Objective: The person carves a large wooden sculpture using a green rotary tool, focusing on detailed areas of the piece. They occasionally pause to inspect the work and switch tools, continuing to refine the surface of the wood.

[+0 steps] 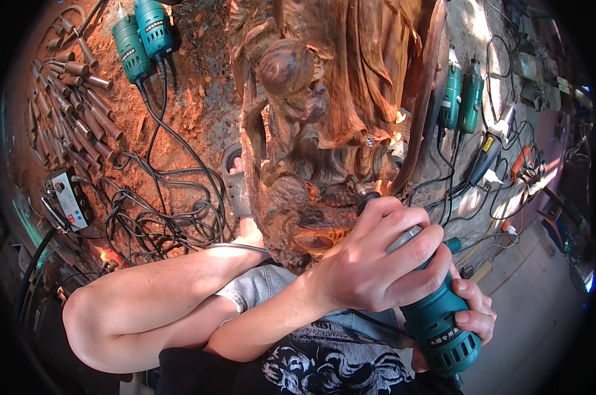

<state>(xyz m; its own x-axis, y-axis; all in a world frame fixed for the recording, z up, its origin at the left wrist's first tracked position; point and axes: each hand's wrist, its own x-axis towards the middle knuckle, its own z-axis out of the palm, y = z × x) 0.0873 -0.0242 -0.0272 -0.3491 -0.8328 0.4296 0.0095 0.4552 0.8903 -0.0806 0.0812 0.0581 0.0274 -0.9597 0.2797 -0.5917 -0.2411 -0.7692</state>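
Observation:
A large reddish-brown wood carving [337, 85] with draped folds and rounded forms stands upright before my crossed legs. My left hand [393, 257] wraps round the front of a green electric rotary carving tool [436, 322], with its fingers over the metal neck. Lower down, my right hand [474, 313] grips the tool's body from the right side; part of this hand is hidden behind the tool. The tool's narrow tip [358, 187] points up and left, at the lower part of the carving. Whether the tip touches the wood I cannot tell.
Many wood-handled chisels [74, 112] lie at the far left. Two green rotary tools [140, 39] lie at upper left, with tangled black cables [153, 204] below. A control box [69, 201] stands left. More green rotary tools [452, 89] and cords lie right. Reddish wood dust covers the left floor.

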